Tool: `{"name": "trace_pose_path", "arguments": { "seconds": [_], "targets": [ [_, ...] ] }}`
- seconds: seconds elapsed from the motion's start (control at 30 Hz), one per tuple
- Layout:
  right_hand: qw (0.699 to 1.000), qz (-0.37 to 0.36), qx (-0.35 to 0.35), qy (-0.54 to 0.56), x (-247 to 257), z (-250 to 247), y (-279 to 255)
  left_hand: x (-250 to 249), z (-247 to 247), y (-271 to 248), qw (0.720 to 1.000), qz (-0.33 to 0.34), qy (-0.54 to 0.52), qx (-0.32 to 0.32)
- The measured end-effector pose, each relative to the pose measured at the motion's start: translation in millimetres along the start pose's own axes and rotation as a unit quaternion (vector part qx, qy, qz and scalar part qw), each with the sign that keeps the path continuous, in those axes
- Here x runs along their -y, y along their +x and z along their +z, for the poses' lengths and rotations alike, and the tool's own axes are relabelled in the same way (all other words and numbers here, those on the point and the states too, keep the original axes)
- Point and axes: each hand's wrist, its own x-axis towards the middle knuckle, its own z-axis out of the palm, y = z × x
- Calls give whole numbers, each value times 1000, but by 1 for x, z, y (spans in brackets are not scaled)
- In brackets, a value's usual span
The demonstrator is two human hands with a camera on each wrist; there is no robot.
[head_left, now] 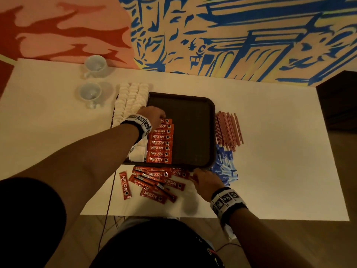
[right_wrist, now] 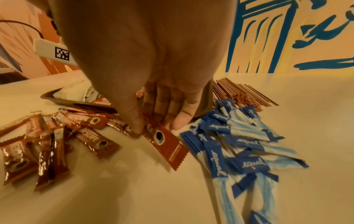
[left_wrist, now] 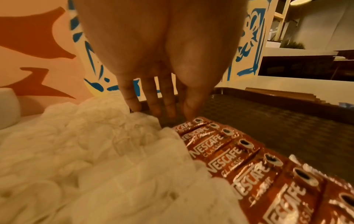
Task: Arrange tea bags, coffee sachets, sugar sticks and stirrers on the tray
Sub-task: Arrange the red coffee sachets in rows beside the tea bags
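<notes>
Currently left hand (head_left: 154, 115) fingers straight, pressing far end of coffee sachet row (head_left: 160, 142) on tray (head_left: 193, 132). Right hand (right_wrist: 164, 97) pinching loose sachet (right_wrist: 164, 145) from table pile. Risk: pressing fingers skew row; sachet slips from pinch.

Tray (head_left: 195, 105): 1. Cups (head_left: 90, 92): 2. Sachets in tray row (head_left: 159, 142): 8. Loose sachets (head_left: 154, 182) on bench (head_left: 280, 171): roughly 10, overlapping. Tea bags (head_left: 131, 101), sugar sticks (head_left: 225, 165), stirrers (head_left: 228, 130): heaped, uncountable.
</notes>
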Motion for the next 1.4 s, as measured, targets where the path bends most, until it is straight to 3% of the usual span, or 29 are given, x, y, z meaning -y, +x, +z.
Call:
{"name": "trace_pose_path", "arguments": {
  "seconds": [0.17,0.3,0.4,0.5,0.63,0.83,0.97,1.4],
  "targets": [
    [998,-37,-7,52,20,-8,-2,-1,-16,-43,988,-48,-128,-67],
    [995,-56,-10,88,36,-6,0,3,-11,-107,964,-49,-211,-152],
    [995,-69,-21,64,40,1,1,7,6,-159,951,-95,-242,-168],
    [996,-84,-22,6,48,13,2,8,29,-213,946,-156,-250,-133],
    [995,-99,-16,-6,67,28,7,9,66,-256,949,-227,-215,-33],
    [992,-110,10,-58,83,55,17,2,92,-265,947,-288,-128,63],
    [991,-119,-20,-56,94,66,25,6,110,-259,933,-329,-118,82],
    [986,-104,-16,-133,108,69,47,36,112,-246,942,-292,-123,110]
  ]
}}
